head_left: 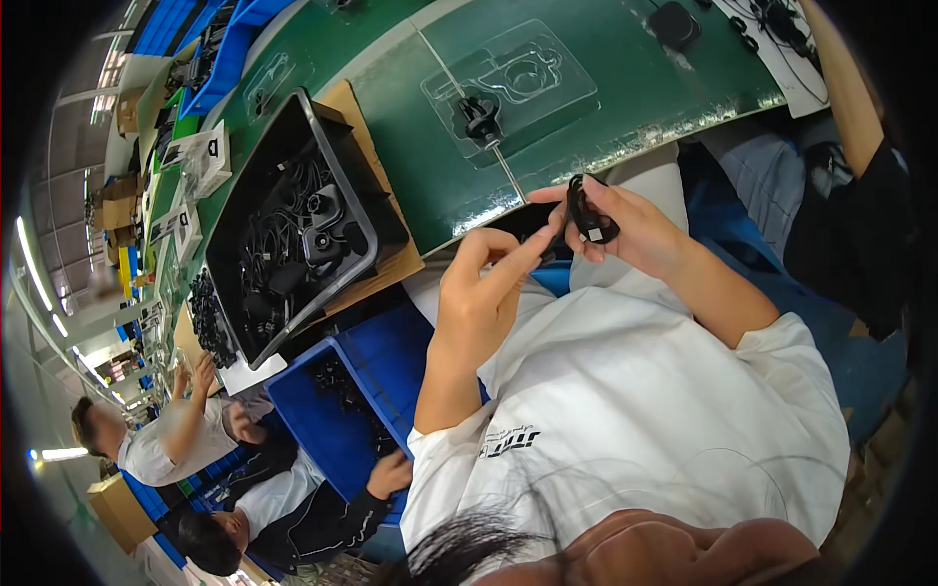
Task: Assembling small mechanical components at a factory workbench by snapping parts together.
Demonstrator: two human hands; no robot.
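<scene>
In front of my chest, at the near edge of the green table, my right hand point(635, 225) grips a small coiled bundle of black cable point(576, 200) with a pale connector end showing at its lower side. My left hand point(489, 283) pinches a black end of the same cable with thumb and forefinger, just left of the bundle. Part of the cable is hidden by my fingers. Beyond my hands, a clear plastic blister tray point(567, 98) lies on the table, and a black mount-like part point(479, 119) sits in its left side.
A black bin point(386, 210) of black devices and cables stands to the left on cardboard point(357, 127). Below it are blue bins point(376, 361), where a co-worker's hand point(391, 476) reaches. Another person's arm point(845, 88) is at the right, near a black item point(674, 24).
</scene>
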